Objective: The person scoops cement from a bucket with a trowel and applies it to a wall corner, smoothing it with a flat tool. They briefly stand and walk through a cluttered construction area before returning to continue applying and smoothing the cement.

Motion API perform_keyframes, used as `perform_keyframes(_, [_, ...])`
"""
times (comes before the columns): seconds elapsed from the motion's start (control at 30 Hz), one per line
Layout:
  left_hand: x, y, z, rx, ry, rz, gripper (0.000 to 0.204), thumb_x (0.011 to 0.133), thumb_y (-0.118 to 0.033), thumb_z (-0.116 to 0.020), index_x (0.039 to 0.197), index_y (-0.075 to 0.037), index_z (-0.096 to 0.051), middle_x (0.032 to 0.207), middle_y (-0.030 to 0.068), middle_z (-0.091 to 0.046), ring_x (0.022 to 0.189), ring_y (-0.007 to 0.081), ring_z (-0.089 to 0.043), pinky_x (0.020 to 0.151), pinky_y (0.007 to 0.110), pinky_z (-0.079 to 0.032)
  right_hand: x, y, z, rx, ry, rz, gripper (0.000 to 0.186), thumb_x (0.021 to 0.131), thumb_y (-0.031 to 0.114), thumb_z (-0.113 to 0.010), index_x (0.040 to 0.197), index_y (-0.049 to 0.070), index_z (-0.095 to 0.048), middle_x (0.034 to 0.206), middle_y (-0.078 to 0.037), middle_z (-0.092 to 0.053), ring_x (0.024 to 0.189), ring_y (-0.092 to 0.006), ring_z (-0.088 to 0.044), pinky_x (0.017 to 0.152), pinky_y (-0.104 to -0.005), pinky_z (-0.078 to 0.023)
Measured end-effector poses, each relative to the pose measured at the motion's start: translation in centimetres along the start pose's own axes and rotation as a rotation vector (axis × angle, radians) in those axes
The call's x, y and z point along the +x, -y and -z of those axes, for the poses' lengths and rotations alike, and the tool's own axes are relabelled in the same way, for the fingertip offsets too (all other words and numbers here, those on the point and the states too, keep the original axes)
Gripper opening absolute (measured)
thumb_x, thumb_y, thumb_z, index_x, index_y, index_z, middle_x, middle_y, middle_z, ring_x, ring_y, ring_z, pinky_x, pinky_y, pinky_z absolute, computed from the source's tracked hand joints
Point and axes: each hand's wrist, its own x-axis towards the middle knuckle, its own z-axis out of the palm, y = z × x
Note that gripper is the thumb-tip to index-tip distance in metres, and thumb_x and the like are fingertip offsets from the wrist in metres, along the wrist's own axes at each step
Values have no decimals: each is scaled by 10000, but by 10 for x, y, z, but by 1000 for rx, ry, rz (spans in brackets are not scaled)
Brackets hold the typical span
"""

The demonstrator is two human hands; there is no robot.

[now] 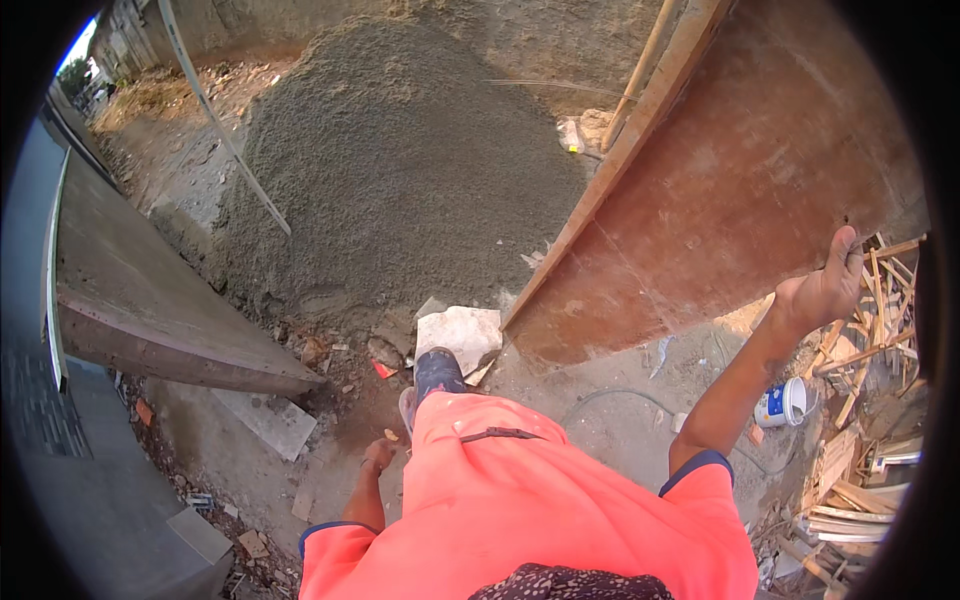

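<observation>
Right hand (pixel 822 292) grips a large reddish-brown panel (pixel 730 190) near a grey sand pile (pixel 400 160); I cannot tell whether the lowered left hand (pixel 378 455) is closed.

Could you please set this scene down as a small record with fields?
Right grip: holding the reddish-brown board at its edge
Left grip: lowered beside the body; whether it holds anything is unclear
Ahead: large heap of grey sand
Right side: white-and-blue bucket, with a jumble of wood pieces beyond
Left foreground: flat grey slab on the ground
</observation>
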Motion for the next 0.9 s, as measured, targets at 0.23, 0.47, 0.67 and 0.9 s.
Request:
perform_keyframes(0.23, [130,-119,-17,553,259,-260,312,834,-287,-578,1056,-104,-699,1127,175,-674,1083,370,-627,894,461,-517,71,-72,94,-240,-57,232,296,899,107,-711,1083,-111,-632,1018,-131,-679,904,-171,-632,819,-280,-533])
perform_keyframes(0.47, [331,-256,-45,523,150,-303,274,836,-245,-579,991,-85,-738,1070,180,-700,1021,341,-671,852,430,-545,179,-223,128,-412,-112,339,375,903,162,-714,1124,-120,-605,1029,-157,-677,892,-205,-640,822,-305,-550])
perform_keyframes(0.67, [449,-518,10,-109,141,-16,326,834,-244,-617,1103,-79,-700,1214,154,-657,1144,312,-614,962,404,-489,306,-383,127,-473,-116,370,319,905,133,-704,1087,-118,-629,1051,-175,-673,919,-224,-637,865,-337,-551])
perform_keyframes(0.9, [475,-806,155,-280,-148,-462,392,857,-192,-584,1220,-49,-622,1023,155,-708,977,287,-681,880,376,-518,435,-521,166,-396,-157,364,276,895,104,-710,1041,-120,-641,995,-143,-682,872,-190,-631,846,-308,-531])
